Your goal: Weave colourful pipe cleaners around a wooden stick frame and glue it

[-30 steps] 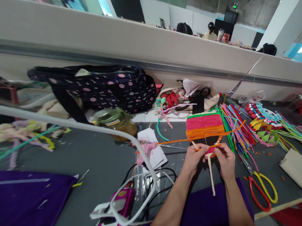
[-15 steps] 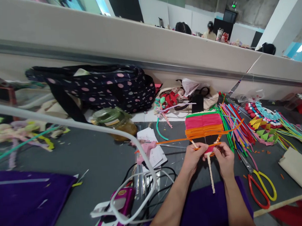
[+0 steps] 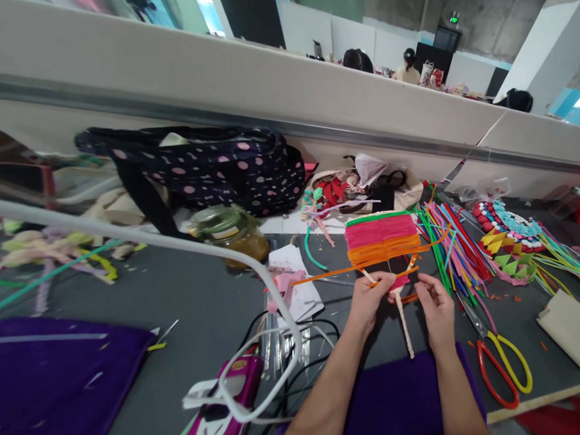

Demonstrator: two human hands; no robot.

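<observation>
A small woven piece (image 3: 383, 239) of green, pink and orange strips on a light frame stands tilted over the dark table. Its wrapped handle (image 3: 405, 325) points down toward me. My left hand (image 3: 372, 298) pinches the frame's lower part, beside a small pink section (image 3: 399, 281). Just right of it, my right hand (image 3: 434, 301) has its thumb and fingers pressed together near an orange strip end (image 3: 411, 299); what they hold is too small to make out. A long orange strip (image 3: 324, 276) reaches left from the weaving.
Scissors (image 3: 500, 356) with red and yellow handles lie right of my right hand. Behind them is a bundle of coloured strips (image 3: 459, 248). A glass jar (image 3: 230, 236), a dotted bag (image 3: 211, 173), a magenta tool (image 3: 225, 400) and a white cable (image 3: 176, 243) are at left.
My right hand has moved slightly right, away from the pink section and my left hand. The woven piece has shifted a little left and tilted. The view has shifted slightly.
</observation>
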